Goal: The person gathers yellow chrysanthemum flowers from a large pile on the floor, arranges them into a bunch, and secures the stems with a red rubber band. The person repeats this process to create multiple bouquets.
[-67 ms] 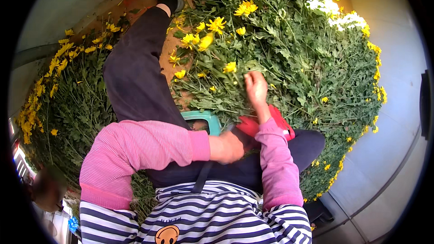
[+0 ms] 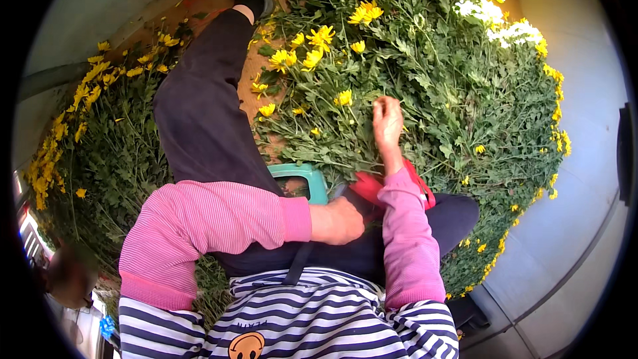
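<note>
My left hand [image 2: 340,221] is closed in a fist low over my lap, beside a teal plastic frame [image 2: 318,185]. What it grips, if anything, is hidden. Farther forward, my right hand [image 2: 388,121] is over leafy green chrysanthemum stems [image 2: 425,106], its thumb and fingers slightly apart. I see nothing held in it. A yellow chrysanthemum [image 2: 343,98] lies just left of its fingertips, and another yellow bloom [image 2: 312,60] is farther up. Below the right hand, a bright red item [image 2: 419,183] lies partly behind my forearm; its kind is unclear.
Flower stems are heaped on both sides, with yellow blooms [image 2: 86,93] edging the left heap. White blooms [image 2: 498,20] lie at the far right. My outstretched leg [image 2: 199,100] divides the heaps. A pale wall panel [image 2: 578,126] bounds the right side.
My right hand has shifted slightly right and up, its fingers loosening. The yellow bloom farther up, blurred before, now shows sharply. My left hand has barely moved.
</note>
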A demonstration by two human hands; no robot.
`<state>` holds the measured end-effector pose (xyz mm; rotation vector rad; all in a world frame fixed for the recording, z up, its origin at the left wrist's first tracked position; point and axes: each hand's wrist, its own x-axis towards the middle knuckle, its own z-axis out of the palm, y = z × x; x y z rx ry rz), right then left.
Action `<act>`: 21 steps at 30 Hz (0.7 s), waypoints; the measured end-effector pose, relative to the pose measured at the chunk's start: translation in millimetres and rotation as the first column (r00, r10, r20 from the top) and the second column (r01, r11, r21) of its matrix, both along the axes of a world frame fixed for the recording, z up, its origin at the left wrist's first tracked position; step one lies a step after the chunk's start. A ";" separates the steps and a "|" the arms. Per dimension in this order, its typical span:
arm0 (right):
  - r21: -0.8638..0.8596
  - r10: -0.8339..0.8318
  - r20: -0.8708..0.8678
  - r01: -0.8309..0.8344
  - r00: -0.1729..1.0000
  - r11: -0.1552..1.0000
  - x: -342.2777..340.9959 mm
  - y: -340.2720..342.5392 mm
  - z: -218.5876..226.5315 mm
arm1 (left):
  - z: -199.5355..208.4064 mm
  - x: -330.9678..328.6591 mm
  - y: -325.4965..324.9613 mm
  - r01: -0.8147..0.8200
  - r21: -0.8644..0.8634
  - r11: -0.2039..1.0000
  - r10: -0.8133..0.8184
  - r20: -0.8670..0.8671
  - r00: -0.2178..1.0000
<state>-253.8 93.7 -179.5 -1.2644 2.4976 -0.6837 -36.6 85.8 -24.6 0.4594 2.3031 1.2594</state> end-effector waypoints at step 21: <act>0.456 0.037 0.132 -0.093 0.991 0.885 -3.7 -189.4 -40.1 | -9.4 -28.1 20.5 -0.302 -0.216 0.929 0.288 -0.096 0.953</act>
